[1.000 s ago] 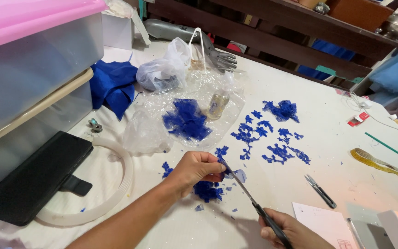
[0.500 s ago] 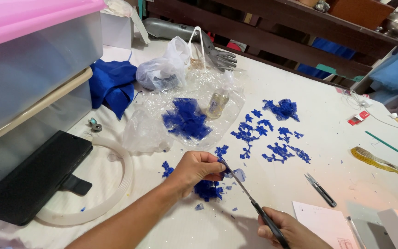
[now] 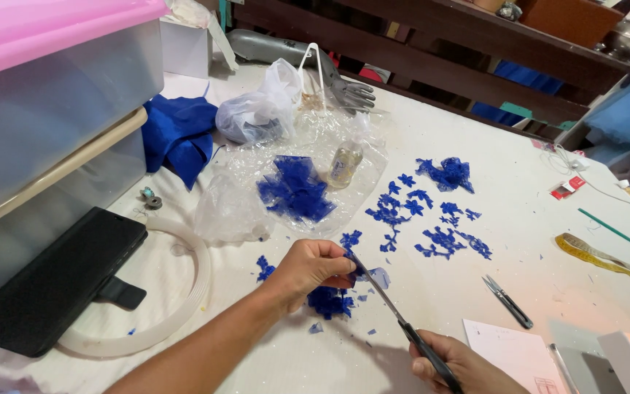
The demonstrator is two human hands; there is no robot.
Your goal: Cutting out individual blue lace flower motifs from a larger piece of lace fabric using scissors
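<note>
Blue lace scrap point(image 3: 359, 268) pinched tight in left hand point(image 3: 313, 268) fingertips, just above white table point(image 3: 519, 168). Right hand point(image 3: 455, 365) closed around scissors point(image 3: 395, 314), blades at the scrap. Trimming step under way; next cut wants care along motif edge. Cut lace motifs point(image 3: 432, 219) and crinkled clear plastic point(image 3: 271, 190) lie beyond.
</note>
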